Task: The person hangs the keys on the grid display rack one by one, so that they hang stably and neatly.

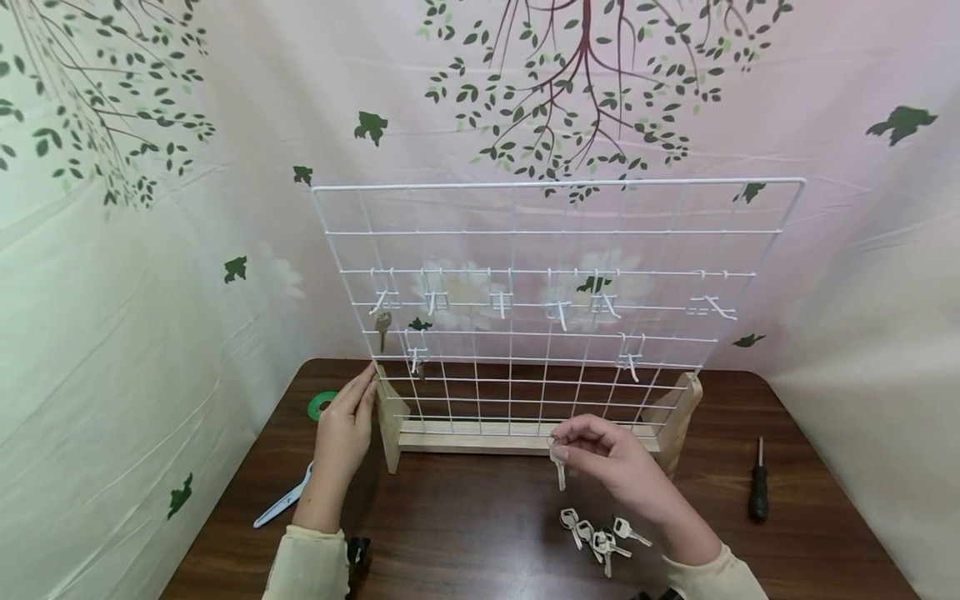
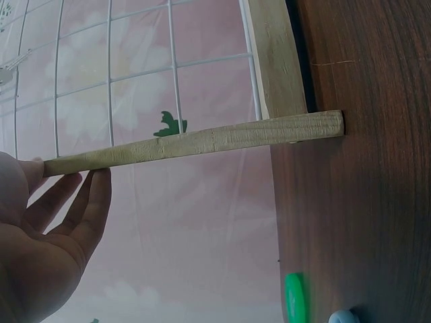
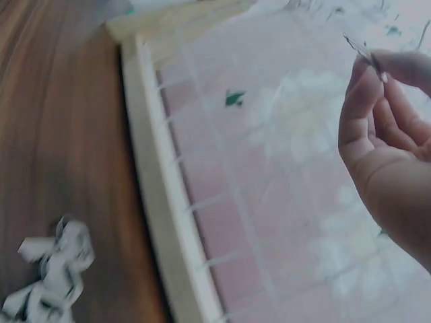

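A white wire grid rack stands upright on a wooden base, with several white hooks across it. My left hand pinches the rack's left wooden side piece, thumb on one face and fingers on the other. In front of the grid's lower part, my right hand pinches a silver key by its ring end, the blade pointing down. One key hangs at the upper left hook, and another small key at the lower left hook. Several loose keys lie below my right hand.
A black-handled screwdriver lies at the right of the dark wooden table. Left of the rack are a green ring and a slim light-blue tool, partly behind my forearm. A black object sits beside my left sleeve.
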`<act>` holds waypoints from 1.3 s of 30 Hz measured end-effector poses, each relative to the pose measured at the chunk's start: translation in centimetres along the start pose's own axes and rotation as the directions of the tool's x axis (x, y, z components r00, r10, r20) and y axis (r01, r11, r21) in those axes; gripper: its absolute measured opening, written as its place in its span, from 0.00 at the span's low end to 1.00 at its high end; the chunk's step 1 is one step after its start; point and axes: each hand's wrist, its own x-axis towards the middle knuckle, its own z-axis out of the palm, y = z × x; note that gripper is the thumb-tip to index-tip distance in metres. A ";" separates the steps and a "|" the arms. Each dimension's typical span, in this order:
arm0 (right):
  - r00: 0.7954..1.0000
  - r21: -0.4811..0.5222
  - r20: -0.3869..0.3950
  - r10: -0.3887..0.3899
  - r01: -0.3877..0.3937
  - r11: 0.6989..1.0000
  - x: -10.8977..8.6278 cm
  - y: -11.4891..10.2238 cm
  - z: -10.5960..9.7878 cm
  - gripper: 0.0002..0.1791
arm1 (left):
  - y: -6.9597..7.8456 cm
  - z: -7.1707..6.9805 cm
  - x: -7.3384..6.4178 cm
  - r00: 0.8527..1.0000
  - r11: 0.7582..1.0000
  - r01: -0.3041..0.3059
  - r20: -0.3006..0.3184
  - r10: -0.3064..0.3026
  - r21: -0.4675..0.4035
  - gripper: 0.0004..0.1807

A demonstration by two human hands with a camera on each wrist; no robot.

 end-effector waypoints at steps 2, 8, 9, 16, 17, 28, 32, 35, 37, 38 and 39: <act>0.999 -0.010 -0.033 0.016 -0.017 1.000 0.4 -1.0 0.6 0.16 | 0.0 0.0 0.0 1.000 1.000 0.003 0.001 -0.003 0.004 0.22; 0.993 0.022 -0.103 0.050 -0.048 0.999 2.4 -3.7 2.7 0.12 | -0.1 0.1 0.0 1.000 1.000 0.003 0.000 -0.003 0.008 0.22; 0.994 0.031 -0.103 0.042 -0.039 0.999 2.8 -4.0 3.0 0.12 | -0.1 0.1 -0.1 1.000 1.000 0.003 0.000 -0.003 0.009 0.22; 0.997 0.069 -0.080 0.001 0.005 0.998 5.6 -6.4 5.4 0.13 | 0.0 0.2 -0.1 1.000 1.000 0.016 0.009 -0.016 0.005 0.22; 0.997 0.075 -0.082 0.005 0.001 0.997 5.9 -6.8 5.7 0.13 | 0.0 0.2 -0.1 1.000 1.000 0.019 0.012 -0.019 0.004 0.22; 0.996 0.212 -0.084 -0.022 0.039 0.977 9.8 -10.8 9.2 0.12 | 0.0 0.1 -0.3 1.000 1.000 0.003 -0.019 -0.003 0.001 0.22; 0.992 0.258 -0.120 -0.046 0.076 0.963 10.7 -11.5 10.1 0.10 | -0.2 0.2 -0.3 1.000 1.000 0.005 -0.021 -0.005 0.002 0.22; 0.987 0.292 -0.156 -0.038 0.083 0.953 11.3 -11.8 10.6 0.10 | -0.2 0.2 -0.2 1.000 1.000 -0.001 -0.021 0.001 0.000 0.22; 0.985 0.318 -0.171 -0.026 0.080 0.945 11.5 -12.0 10.8 0.10 | -0.1 0.2 -0.3 1.000 1.000 -0.003 -0.024 0.003 0.000 0.22; 0.984 0.328 -0.176 -0.019 0.076 0.942 11.6 -12.1 10.9 0.10 | -0.1 0.3 -0.3 1.000 1.000 -0.006 -0.027 0.006 -0.001 0.22; 0.984 0.332 -0.178 -0.013 0.072 0.940 11.7 -12.2 10.9 0.10 | -0.1 0.3 -0.3 1.000 1.000 -0.009 -0.030 0.009 -0.003 0.22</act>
